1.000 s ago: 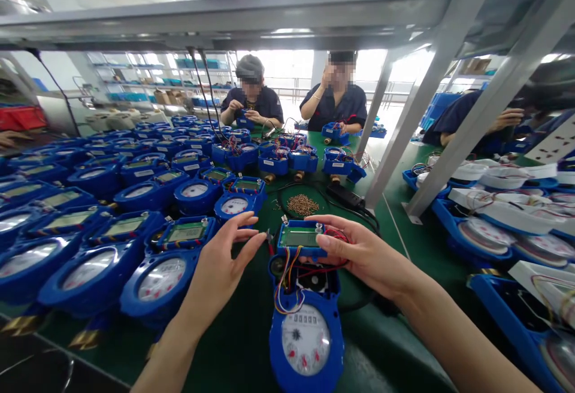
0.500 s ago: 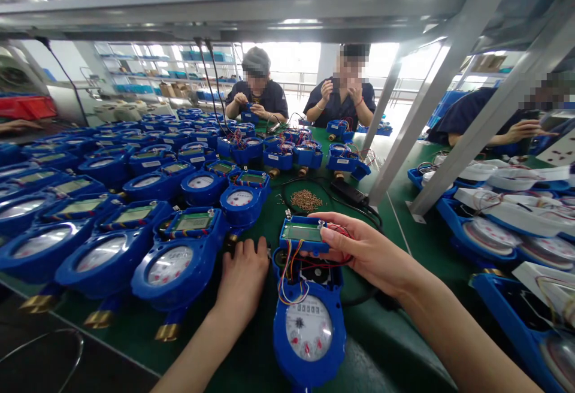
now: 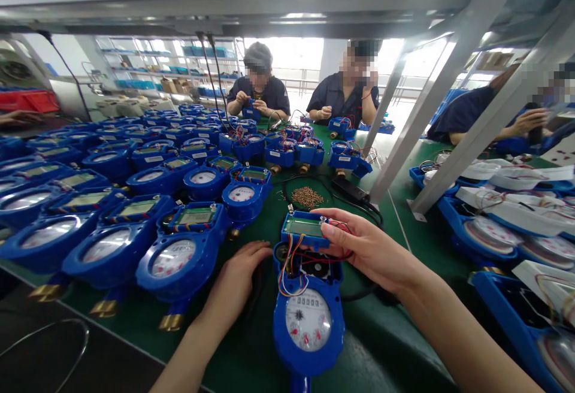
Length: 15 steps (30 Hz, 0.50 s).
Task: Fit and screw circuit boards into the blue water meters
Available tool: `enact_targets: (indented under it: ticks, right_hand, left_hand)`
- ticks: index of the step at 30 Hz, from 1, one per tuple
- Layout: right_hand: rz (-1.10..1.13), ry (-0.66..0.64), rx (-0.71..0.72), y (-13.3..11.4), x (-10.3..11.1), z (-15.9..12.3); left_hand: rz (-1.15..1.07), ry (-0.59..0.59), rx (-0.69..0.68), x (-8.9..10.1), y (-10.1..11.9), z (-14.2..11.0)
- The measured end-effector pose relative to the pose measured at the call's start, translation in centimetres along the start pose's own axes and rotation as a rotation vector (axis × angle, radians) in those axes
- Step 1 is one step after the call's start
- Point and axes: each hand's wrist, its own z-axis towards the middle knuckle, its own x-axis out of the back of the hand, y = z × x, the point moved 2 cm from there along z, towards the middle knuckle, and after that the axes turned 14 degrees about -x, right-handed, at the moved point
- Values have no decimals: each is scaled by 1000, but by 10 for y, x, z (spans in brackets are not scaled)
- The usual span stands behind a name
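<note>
A blue water meter lies on the green bench in front of me, its upper housing open with coloured wires running out. My right hand holds the meter's blue display module tilted up above the housing, thumb on its right edge. My left hand rests on the mat just left of the meter, fingers curled down over a dark thing I cannot make out.
Rows of closed blue meters fill the bench to my left. A pile of small brass screws and a black power adapter lie beyond the meter. Two people sit opposite; another sits at right. Slanted metal posts and blue trays stand at right.
My left hand has dropped from open in the air down to the mat beside the meter and curled closed. My right hand stays on the display module.
</note>
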Motion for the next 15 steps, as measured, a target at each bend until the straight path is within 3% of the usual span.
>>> enact_targets:
  ticks: [8, 12, 15]
  right_hand:
    - [45, 6, -20, 1, -2, 1]
    - [68, -42, 13, 1, -4, 1]
    - [106, -23, 46, 2, -4, 4]
  left_hand:
    - [138, 57, 120, -19, 12, -48]
    - [419, 100, 119, -32, 21, -64]
    - [474, 159, 154, -29, 28, -71]
